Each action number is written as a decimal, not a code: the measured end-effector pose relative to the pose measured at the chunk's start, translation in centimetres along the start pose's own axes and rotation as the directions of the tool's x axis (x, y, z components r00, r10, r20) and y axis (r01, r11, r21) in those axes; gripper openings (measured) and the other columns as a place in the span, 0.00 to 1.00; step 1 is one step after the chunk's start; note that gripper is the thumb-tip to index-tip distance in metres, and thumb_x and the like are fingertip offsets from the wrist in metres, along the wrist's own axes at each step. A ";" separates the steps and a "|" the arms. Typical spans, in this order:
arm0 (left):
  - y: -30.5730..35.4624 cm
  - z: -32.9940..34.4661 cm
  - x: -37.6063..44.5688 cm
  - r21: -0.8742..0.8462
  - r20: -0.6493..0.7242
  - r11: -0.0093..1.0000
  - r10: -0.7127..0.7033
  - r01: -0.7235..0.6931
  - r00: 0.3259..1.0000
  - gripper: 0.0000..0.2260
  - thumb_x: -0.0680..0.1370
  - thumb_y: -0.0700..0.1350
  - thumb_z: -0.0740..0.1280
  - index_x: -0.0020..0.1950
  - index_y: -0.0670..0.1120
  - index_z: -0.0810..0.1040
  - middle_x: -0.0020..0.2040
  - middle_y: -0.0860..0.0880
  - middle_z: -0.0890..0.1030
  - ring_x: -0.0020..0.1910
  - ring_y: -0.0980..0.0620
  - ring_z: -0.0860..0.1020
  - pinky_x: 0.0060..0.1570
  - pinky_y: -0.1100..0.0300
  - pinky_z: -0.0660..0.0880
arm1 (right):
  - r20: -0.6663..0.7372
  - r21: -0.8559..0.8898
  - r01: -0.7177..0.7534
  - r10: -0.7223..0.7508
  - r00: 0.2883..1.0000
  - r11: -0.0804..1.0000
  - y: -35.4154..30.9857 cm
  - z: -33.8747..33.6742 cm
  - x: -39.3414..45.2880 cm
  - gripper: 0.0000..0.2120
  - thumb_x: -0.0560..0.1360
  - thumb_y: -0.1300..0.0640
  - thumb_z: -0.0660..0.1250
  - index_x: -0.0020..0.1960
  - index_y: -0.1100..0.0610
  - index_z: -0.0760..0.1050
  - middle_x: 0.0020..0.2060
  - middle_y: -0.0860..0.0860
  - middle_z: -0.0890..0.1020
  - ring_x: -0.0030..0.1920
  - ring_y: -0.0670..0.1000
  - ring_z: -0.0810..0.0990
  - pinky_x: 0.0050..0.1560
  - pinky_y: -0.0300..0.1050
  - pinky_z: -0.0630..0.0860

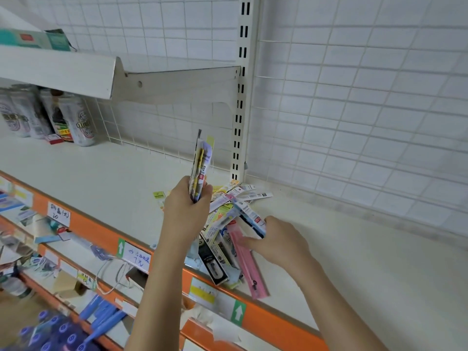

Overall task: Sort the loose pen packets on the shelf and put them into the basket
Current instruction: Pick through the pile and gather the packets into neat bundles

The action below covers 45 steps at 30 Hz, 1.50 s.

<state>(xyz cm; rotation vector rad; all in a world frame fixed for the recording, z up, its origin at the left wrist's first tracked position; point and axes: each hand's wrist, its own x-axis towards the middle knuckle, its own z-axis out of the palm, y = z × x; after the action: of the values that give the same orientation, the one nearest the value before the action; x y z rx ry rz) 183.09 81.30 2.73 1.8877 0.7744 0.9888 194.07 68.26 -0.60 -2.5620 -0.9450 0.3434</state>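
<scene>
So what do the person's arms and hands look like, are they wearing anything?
Both are bare. The left hand and right hand wear no gloves, rings or watch that I can see, and both forearms show no sleeves down to the picture's bottom edge.

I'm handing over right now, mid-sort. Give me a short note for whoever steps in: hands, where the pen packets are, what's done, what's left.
Left hand: grips a gathered stack of packets, held upright above the shelf.
Right hand: pinches a blue and white packet at the top of the loose pile.
Pile: lies on the shelf in front of the white upright post; a pink packet and a black one reach the orange shelf edge.
Done: some packets collected in the left hand.
Left: most of the pile is unsorted. The basket is not in view, so nothing shows as placed.
</scene>
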 end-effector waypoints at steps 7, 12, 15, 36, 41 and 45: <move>-0.5 -1.5 0.1 0.039 -0.061 0.999 -0.001 0.003 0.998 0.09 0.78 0.45 0.62 0.42 0.41 0.71 0.39 0.37 0.77 0.39 0.37 0.76 0.33 0.56 0.69 | 0.138 0.059 -0.019 0.010 0.990 0.998 -0.2 0.9 0.4 0.15 0.69 0.45 0.70 0.34 0.52 0.68 0.29 0.48 0.74 0.32 0.51 0.74 0.30 0.40 0.66; -0.8 -0.9 -0.1 0.079 -0.024 0.997 -0.018 0.020 1.000 0.09 0.78 0.45 0.62 0.41 0.41 0.71 0.36 0.39 0.75 0.39 0.37 0.77 0.32 0.57 0.68 | 0.131 0.114 -0.112 0.097 0.987 0.987 1.7 -1.0 0.2 0.12 0.69 0.51 0.68 0.33 0.54 0.67 0.27 0.49 0.72 0.28 0.50 0.71 0.31 0.40 0.66; -1.0 0.1 0.0 0.166 0.027 0.986 -0.026 0.021 0.999 0.10 0.78 0.44 0.62 0.37 0.44 0.68 0.31 0.46 0.71 0.30 0.47 0.70 0.28 0.59 0.64 | 0.110 0.115 -0.164 0.152 0.982 0.980 3.6 -2.2 -0.2 0.10 0.70 0.52 0.66 0.34 0.54 0.69 0.28 0.50 0.74 0.31 0.53 0.75 0.35 0.42 0.69; -1.4 8.2 3.3 0.735 0.390 0.661 -0.229 -0.152 0.892 0.09 0.77 0.43 0.64 0.52 0.39 0.75 0.48 0.42 0.79 0.49 0.42 0.79 0.42 0.55 0.74 | -0.159 0.121 -0.275 0.292 0.943 0.954 9.4 -4.1 -1.9 0.12 0.73 0.56 0.63 0.55 0.55 0.68 0.42 0.51 0.76 0.45 0.56 0.77 0.40 0.45 0.71; -0.3 6.5 4.2 0.535 0.460 0.844 -0.255 -0.036 0.850 0.14 0.75 0.45 0.64 0.33 0.43 0.64 0.30 0.45 0.67 0.29 0.47 0.67 0.30 0.62 0.63 | -0.224 0.181 -0.263 0.300 0.927 0.948 9.7 -4.0 -1.5 0.10 0.73 0.50 0.63 0.49 0.54 0.70 0.41 0.52 0.81 0.42 0.55 0.81 0.43 0.47 0.76; 1.7 4.6 3.8 0.208 0.533 0.961 -0.266 0.180 0.803 0.06 0.74 0.40 0.68 0.38 0.42 0.75 0.32 0.45 0.75 0.28 0.49 0.73 0.26 0.65 0.70 | -0.269 0.234 -0.262 0.321 0.908 0.936 9.7 -4.2 -1.5 0.13 0.71 0.45 0.65 0.45 0.55 0.69 0.38 0.52 0.81 0.41 0.56 0.81 0.41 0.46 0.75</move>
<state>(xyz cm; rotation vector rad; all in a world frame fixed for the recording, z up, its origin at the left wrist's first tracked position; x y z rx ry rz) 189.15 81.70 4.00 2.0083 0.7019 0.2006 199.96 59.42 -0.90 -2.4789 -0.3941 0.1076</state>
